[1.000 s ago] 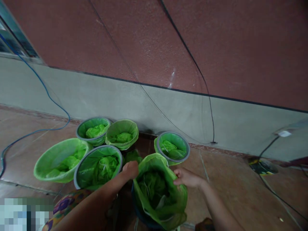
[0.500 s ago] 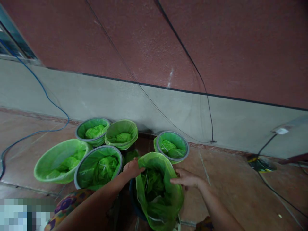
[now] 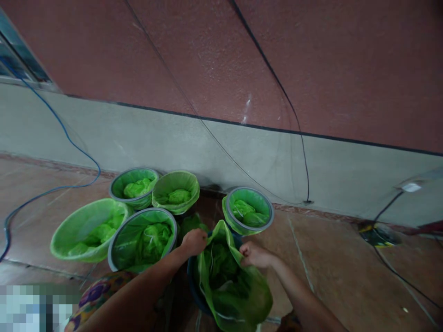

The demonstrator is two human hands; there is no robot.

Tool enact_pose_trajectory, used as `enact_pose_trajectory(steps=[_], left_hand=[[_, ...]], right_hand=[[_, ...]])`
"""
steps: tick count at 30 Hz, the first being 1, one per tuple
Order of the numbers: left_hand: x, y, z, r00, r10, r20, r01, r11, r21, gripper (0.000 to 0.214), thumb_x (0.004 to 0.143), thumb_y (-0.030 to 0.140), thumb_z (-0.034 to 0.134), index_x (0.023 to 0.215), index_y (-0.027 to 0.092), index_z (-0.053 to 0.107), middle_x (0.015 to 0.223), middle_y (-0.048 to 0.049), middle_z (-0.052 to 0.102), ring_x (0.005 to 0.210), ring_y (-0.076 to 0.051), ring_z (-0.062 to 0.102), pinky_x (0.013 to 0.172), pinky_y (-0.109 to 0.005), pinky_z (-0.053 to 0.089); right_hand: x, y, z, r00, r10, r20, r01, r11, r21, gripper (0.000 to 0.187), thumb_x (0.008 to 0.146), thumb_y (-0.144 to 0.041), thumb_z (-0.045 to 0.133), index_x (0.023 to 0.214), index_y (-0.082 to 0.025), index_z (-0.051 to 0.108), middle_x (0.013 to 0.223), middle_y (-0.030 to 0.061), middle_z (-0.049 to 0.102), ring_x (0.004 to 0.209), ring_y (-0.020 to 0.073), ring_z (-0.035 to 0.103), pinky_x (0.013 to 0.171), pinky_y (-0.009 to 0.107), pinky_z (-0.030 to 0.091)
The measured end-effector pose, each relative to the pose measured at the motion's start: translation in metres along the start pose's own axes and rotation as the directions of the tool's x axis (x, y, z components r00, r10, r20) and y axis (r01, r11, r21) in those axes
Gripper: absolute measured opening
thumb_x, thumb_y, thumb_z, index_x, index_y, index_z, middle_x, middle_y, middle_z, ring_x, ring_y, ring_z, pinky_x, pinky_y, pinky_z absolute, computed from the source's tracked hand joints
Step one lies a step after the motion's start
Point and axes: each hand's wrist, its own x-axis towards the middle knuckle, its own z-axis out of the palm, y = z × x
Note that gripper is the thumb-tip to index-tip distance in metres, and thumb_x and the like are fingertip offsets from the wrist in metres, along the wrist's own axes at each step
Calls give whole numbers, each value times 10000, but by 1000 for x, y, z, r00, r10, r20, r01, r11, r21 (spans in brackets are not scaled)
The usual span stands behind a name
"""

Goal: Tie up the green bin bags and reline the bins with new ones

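At the far left, a blue cable (image 3: 51, 115) is trailing down the wall onto the tiled floor (image 3: 339, 258). Next to it, a wide green-lined basin (image 3: 71, 226) is sitting at nine o'clock from the green bag (image 3: 238, 295), with a grey-rimmed lined bucket (image 3: 111, 251) touching its right side. Behind these, two smaller lined buckets (image 3: 117, 185) are standing side by side against the wall, at about eleven o'clock from the bag. The left hand (image 3: 195, 240) is gripping the bag's left edge, its grip pressed together into a fist around the plastic. The bag itself is sitting in a dark blue bucket (image 3: 191, 282) at the bottom centre, its mouth gaping and its top rising to a peak between the hands. The right hand (image 3: 252, 254) is pinching the bag's right edge, its grip curled shut on it. At one o'clock from the bag, another lined bucket (image 3: 268, 216) is standing just beyond the right hand. A black cable (image 3: 294, 124) is hanging down the wall at the right.
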Motion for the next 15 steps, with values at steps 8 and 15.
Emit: enact_pose_trajectory(steps=[8,15], left_hand=[[-9,19,-10,955,279,98,-173,796,-580,276,742,145,453,830,133,714,581,23,591,516,-88,472,527,-188,381],[6,1,-50,946,-22,-323,-154,847,-509,332,838,187,384,1008,164,668,967,-46,709,842,-150,634,786,-242,470]], right_hand=[[-31,-41,-7,980,-85,180,44,974,222,167,574,-222,708,649,-147,579,579,-71,557,526,64,459,534,176,351],[-59,-52,-16,938,-67,341,-17,971,238,204,592,-248,733,752,-140,668,692,-38,661,591,86,569,606,188,448]])
